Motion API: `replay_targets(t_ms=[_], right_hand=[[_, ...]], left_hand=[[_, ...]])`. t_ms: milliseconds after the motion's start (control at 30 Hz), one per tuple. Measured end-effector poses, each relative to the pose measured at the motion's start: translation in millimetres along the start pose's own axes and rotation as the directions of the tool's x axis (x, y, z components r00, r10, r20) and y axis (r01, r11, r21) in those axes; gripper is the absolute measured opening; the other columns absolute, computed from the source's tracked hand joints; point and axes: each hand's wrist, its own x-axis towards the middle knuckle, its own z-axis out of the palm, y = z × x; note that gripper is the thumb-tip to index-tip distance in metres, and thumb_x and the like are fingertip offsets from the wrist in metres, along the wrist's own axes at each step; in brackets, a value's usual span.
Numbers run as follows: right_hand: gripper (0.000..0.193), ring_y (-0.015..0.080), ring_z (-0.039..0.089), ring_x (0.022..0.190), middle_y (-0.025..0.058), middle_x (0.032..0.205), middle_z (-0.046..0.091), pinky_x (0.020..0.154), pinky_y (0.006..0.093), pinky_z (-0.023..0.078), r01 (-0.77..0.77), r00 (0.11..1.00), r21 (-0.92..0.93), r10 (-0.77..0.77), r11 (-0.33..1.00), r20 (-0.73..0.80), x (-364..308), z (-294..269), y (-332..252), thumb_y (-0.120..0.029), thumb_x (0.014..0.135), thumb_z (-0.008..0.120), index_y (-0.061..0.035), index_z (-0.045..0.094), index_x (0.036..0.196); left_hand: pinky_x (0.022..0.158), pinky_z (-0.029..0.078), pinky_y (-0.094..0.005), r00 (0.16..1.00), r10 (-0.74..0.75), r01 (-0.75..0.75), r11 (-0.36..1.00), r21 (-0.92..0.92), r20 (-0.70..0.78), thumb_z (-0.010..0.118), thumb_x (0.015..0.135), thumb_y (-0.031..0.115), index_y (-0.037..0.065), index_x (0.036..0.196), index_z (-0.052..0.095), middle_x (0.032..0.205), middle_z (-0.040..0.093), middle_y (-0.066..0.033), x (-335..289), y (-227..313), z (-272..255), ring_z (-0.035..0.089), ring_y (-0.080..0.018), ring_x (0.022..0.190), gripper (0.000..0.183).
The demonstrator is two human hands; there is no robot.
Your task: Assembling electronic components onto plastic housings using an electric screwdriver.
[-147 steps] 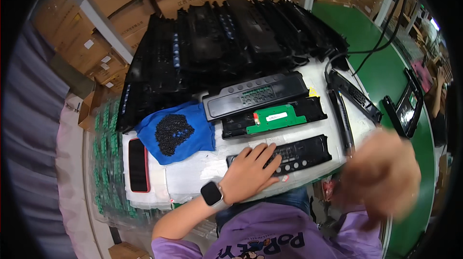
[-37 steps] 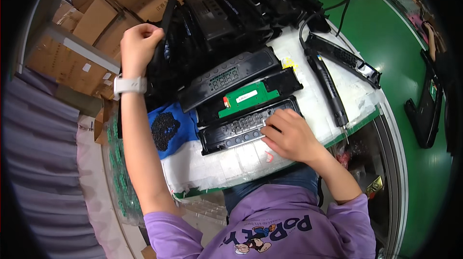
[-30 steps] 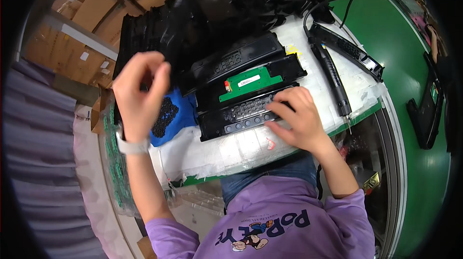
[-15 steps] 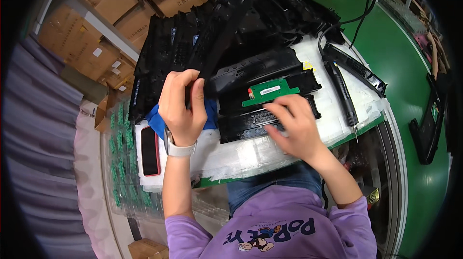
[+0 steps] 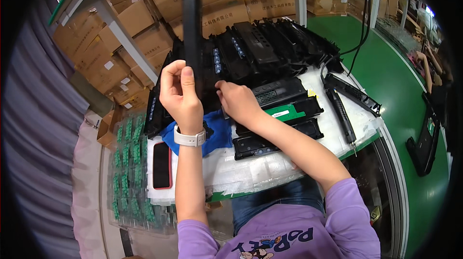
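Note:
My left hand point(image 5: 182, 97), with a white watch at its wrist, grips a long black plastic housing point(image 5: 192, 27) held upright, seen nearly edge-on. Curled fingers show on my right hand point(image 5: 238, 105), just right of the housing's lower end; what they hold, if anything, is hidden. Under my hands lies a blue cloth point(image 5: 219, 138) with small dark bits on it. Right of it, a green circuit board point(image 5: 289, 113) rests in a black housing. In front of that lies another black housing with buttons point(image 5: 277, 141), and behind it one with a green board showing.
Many black housings point(image 5: 260, 42) are piled at the back of the white-covered table. A black electric screwdriver point(image 5: 341, 114) lies at the right. A phone with a red edge point(image 5: 162, 165) lies front left, beside trays of green boards point(image 5: 128, 162). Cardboard boxes point(image 5: 212, 13) are stacked behind.
The black housing in my left hand has turned from slanting to nearly upright. My right hand has moved left from the green board to beside that housing. The view has shifted a little upward.

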Motion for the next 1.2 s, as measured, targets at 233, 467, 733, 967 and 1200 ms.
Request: replay_targets(t_ms=[233,467,733,967,1200], right_hand=[[0.022,0.0331,0.061,0.067,0.0158,0.07,0.061,0.06,0.0394,0.05,-0.055,0.998,0.079,0.054,0.995,0.02,6,-22,1,-0.006,0.078,0.06,-0.0024,0.053,0.098],[0.017,0.0045,0.055,0.054,0.0007,0.059,0.058,0.047,0.0207,0.044,-0.325,0.892,0.298,0.396,0.897,-0.219,-46,-150,15,-0.006,0.08,0.061,-0.001,0.059,0.097],[0.014,0.0039,0.051,0.052,-0.0023,0.059,0.053,0.047,0.0172,0.039,-0.65,0.71,0.261,0.693,0.713,-0.124,-134,-211,15,-0.004,0.082,0.059,0.0003,0.059,0.095],[0.016,0.0172,0.051,0.049,0.0061,0.058,0.053,0.046,0.0264,0.039,-0.14,0.98,-0.058,0.146,0.989,0.132,-146,-179,-15,0.0,0.064,0.068,-0.0001,0.061,0.079],[0.015,0.0289,0.051,0.061,0.0117,0.069,0.056,0.058,0.0369,0.044,0.091,0.962,-0.068,-0.07,0.994,0.264,-149,-146,-62,0.003,0.064,0.066,0.0029,0.059,0.077]], left_hand=[[0.064,0.035,-0.0178,1.0,-0.004,0.004,1.0,-0.002,-0.011,0.054,0.087,0.007,-0.001,0.093,0.053,0.083,0.051,-0.0002,-17,12,-27,0.042,-0.0055,0.069,0.01],[0.05,0.041,-0.0323,0.808,0.166,-0.402,0.856,0.324,0.565,0.057,0.058,-0.006,0.001,0.082,0.057,0.064,0.052,-0.0073,-92,46,-81,0.049,-0.0223,0.055,0.025],[0.045,0.038,-0.0257,0.282,0.132,-0.491,0.871,0.024,0.95,0.058,0.06,0.006,0.0,0.083,0.058,0.07,0.051,-0.0049,-170,33,-29,0.05,-0.016,0.059,0.024],[0.056,0.04,-0.0259,0.451,0.063,-0.462,0.87,0.173,0.89,0.06,0.067,0.011,0.003,0.086,0.058,0.075,0.051,-0.0042,-186,30,-36,0.053,-0.0163,0.071,0.021],[0.075,0.045,-0.0377,0.791,0.078,-0.399,0.818,0.415,0.607,0.07,0.07,0.022,0.005,0.096,0.06,0.097,0.06,-0.0092,-172,37,-97,0.059,-0.0234,0.088,0.032]])
